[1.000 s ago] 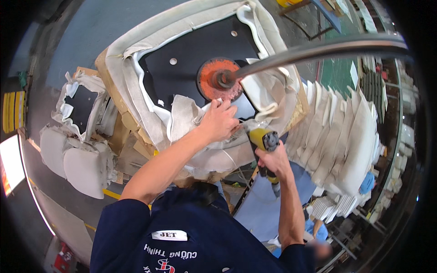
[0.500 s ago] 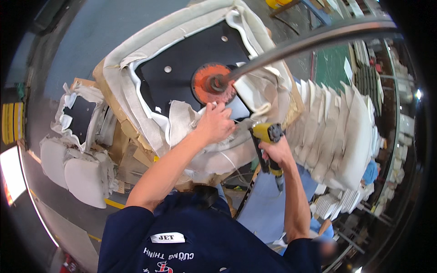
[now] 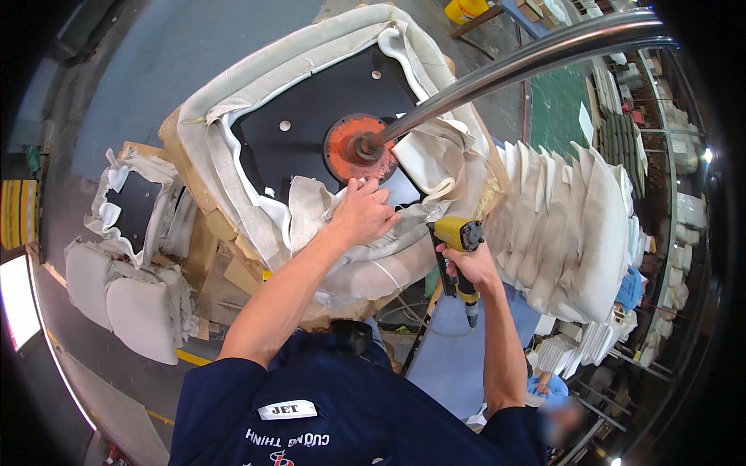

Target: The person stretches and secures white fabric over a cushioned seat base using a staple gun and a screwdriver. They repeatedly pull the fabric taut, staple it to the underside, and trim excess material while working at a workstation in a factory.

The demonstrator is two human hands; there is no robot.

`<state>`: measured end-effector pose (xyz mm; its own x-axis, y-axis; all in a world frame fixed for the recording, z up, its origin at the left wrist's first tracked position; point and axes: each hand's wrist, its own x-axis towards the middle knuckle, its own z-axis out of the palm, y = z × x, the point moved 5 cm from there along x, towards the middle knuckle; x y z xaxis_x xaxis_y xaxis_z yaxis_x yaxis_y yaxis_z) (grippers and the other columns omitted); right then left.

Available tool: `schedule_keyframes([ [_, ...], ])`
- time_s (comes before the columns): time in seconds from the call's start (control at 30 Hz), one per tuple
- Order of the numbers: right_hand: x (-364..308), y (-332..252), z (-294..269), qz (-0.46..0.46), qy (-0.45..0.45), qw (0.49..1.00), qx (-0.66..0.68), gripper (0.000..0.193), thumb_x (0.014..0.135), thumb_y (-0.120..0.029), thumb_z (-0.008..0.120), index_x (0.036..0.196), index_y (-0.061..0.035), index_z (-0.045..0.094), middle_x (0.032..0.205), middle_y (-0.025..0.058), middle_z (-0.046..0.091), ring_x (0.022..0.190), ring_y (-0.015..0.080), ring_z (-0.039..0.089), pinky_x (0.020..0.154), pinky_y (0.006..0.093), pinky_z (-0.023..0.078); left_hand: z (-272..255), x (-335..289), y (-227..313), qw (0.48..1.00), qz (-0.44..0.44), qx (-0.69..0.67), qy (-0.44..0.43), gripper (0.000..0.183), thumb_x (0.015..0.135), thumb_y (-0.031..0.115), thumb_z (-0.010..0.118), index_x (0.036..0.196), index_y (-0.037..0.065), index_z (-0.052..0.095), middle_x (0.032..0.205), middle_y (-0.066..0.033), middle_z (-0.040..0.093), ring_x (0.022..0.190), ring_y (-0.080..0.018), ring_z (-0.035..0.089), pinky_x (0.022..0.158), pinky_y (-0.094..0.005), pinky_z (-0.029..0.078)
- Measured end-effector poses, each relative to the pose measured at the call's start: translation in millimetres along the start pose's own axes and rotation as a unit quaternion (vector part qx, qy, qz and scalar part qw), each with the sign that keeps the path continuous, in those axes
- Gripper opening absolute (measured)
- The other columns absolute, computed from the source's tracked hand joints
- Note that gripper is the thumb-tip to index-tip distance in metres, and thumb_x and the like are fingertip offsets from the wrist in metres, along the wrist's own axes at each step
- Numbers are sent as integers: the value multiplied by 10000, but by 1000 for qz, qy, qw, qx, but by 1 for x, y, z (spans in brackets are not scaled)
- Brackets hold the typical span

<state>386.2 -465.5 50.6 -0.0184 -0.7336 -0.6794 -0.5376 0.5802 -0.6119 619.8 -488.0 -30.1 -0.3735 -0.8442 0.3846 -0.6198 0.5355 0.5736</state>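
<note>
A seat cushion lies upside down before me, its beige fabric cover (image 3: 307, 203) folded in around a black base board (image 3: 280, 151). An orange round press pad (image 3: 362, 147) on a bent metal pipe (image 3: 497, 74) bears down on the board. My left hand (image 3: 362, 213) is closed on the cover's near edge, just below the pad, fingers curled over the fabric. In my right hand (image 3: 471, 268) is a yellow and black air staple gun (image 3: 458, 233), held off the cushion's near right side. An air hose runs from its handle.
Right of the cushion stands a row of padded beige covers (image 3: 563, 225). At left lie a smaller seat cushion (image 3: 128, 206) and stacked grey pads (image 3: 140, 311). A blue surface (image 3: 454, 357) sits below the gun. Shelving lines the far right, where another person's hand (image 3: 542, 382) shows.
The whole view has shifted slightly. My left hand stays on the fabric by the pad, its fingers a little more bent over. The staple gun keeps nearly the same place.
</note>
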Motion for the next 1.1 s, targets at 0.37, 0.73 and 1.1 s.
schedule_keyframes([
  [0.37,31,-17,-13,-48,1,987,-155,201,827,-99,665,953,58,673,679,103,675,546,188,673,522,347,547,8,10,10,997,-34,18,68,290,855,299,740,625,139,662,765,-17,519,838,-236,508,754,-427,317],
  [0.73,39,-35,-62,-325,47,917,-228,290,761,-127,706,1009,23,693,765,169,726,705,288,728,701,412,567,-72,-69,47,943,-287,166,2,281,860,287,766,1010,71,665,986,-112,634,1004,-323,617,894,-456,485],
  [1.1,-61,86,24,-248,7,966,71,611,766,-82,759,1356,-8,617,1080,246,729,1038,388,718,908,385,550,-54,6,44,929,-369,-12,7,215,924,134,661,1074,10,571,1063,-186,704,902,-357,674,869,-424,525],
])
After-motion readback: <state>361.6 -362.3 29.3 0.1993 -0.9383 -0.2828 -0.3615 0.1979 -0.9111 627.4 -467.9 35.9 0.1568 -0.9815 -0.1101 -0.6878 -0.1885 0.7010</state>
